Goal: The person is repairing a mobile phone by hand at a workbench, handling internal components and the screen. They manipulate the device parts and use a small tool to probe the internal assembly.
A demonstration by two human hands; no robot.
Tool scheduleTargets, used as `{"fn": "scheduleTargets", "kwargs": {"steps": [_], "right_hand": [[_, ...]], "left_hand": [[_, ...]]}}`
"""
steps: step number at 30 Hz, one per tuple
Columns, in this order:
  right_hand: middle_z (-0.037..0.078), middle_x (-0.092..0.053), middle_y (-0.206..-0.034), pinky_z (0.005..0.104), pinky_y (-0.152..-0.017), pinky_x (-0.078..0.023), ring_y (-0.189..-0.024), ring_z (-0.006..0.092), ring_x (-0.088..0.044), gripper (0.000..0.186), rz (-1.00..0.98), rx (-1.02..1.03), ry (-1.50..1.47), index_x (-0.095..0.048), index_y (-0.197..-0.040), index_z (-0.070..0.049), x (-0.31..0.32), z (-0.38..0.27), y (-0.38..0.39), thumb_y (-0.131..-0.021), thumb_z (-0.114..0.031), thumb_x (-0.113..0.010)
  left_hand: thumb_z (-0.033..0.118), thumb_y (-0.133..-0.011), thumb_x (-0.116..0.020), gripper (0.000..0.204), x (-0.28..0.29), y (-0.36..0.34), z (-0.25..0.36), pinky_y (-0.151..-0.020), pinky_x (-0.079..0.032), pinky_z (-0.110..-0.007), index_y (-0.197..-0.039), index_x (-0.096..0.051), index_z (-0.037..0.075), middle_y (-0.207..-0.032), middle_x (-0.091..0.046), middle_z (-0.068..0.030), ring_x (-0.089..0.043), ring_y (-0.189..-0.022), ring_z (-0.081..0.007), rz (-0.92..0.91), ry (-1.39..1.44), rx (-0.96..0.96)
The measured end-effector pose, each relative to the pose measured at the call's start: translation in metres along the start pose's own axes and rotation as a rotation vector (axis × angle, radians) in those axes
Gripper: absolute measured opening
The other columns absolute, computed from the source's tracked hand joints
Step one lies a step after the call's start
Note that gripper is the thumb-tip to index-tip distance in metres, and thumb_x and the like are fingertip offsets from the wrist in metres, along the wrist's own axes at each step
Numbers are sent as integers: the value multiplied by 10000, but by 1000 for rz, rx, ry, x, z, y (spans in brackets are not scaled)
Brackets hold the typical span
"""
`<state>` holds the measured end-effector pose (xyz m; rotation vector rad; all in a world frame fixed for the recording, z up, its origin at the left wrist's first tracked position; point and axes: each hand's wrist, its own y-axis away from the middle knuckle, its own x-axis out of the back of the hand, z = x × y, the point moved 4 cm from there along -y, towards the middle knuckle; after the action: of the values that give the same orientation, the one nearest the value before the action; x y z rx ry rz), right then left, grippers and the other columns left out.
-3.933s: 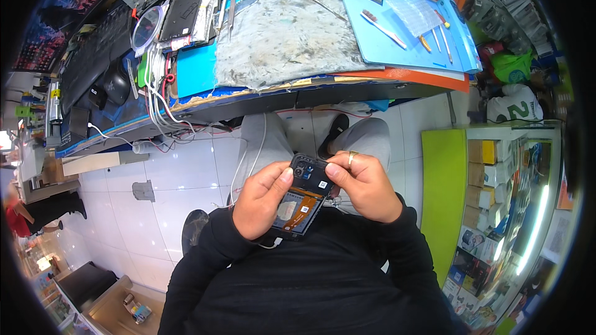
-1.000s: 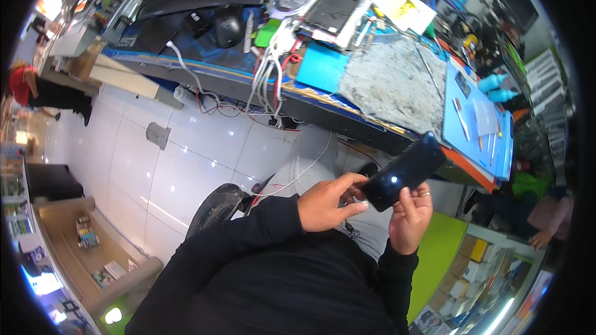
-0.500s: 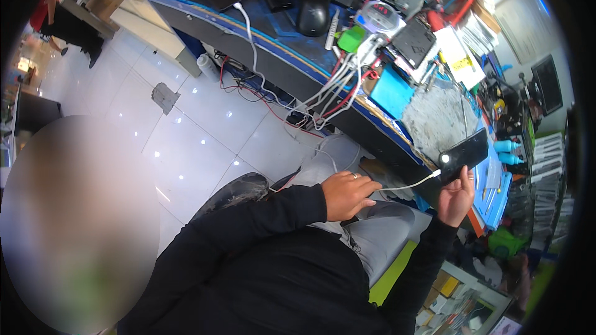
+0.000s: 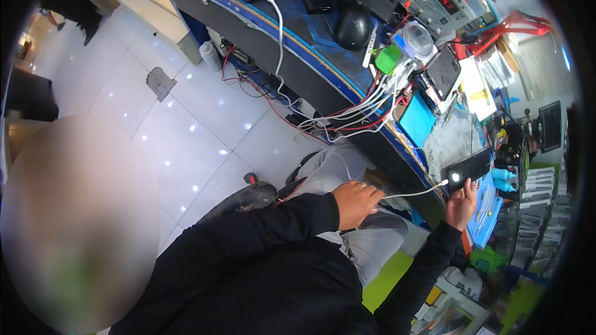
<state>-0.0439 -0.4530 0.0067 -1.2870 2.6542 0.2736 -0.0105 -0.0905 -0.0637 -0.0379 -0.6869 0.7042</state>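
Observation:
A black smartphone (image 4: pixel 477 165) is in my right hand (image 4: pixel 461 206), whose fingers grip its near edge, just off the front of the workbench. A white charging cable (image 4: pixel 415 194) is plugged into the phone's left end, beside a bright glare spot on its dark face. My left hand (image 4: pixel 358 204) is closed around this cable a short way from the plug, above my lap. Beyond the left hand the cable runs on over my leg, partly hidden by the hand and sleeve. A grey, worn work mat (image 4: pixel 448 144) lies on the bench behind the phone.
On the workbench are a power supply (image 4: pixel 439 1) with a red display, a black mouse (image 4: pixel 352 26), a blue pad (image 4: pixel 417 120) and a green block (image 4: pixel 387 59). Several white cables (image 4: pixel 347 116) hang over its front edge. Blue bottles (image 4: pixel 503 180) stand at right.
The view has shifted, so the bench things appear further right. Both hands keep their holds on the phone and the cable, with little movement of their own.

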Motion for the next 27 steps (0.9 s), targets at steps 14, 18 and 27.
{"fn": "scheduleTargets", "kwargs": {"steps": [14, 18, 27], "right_hand": [[9, -652, -1089, 238, -809, -513, -944, 90, -639, 211, -13, 69, -59, -561, -1253, -50, -45, 2, 21, -1047, -86, -591], [36, -658, -1123, 271, -870, -540, -996, 117, -658, 245, -5, 90, -99, -537, -1290, -44, -38, 4, 22, -1050, -74, -576], [91, -647, -1231, 333, -906, -588, -1055, 157, -685, 280, -57, 130, -141, -505, -1319, -21, -46, 3, 24, -1046, -32, -563]], "left_hand": [[183, -926, -715, 452, 11, -10, -2, -1050, -450, -481, -1306, -576, -19, -1191, -660, -206, -613, -1158, -395, -107, -28, 21], [177, -920, -725, 453, 10, -15, 1, -1041, -449, -480, -1298, -579, -27, -1239, -641, -217, -572, -1228, -409, -103, -53, 19], [153, -910, -735, 434, 12, -19, 3, -1022, -457, -463, -1277, -593, -30, -1264, -630, -228, -567, -1242, -409, -65, -42, 9]]}}
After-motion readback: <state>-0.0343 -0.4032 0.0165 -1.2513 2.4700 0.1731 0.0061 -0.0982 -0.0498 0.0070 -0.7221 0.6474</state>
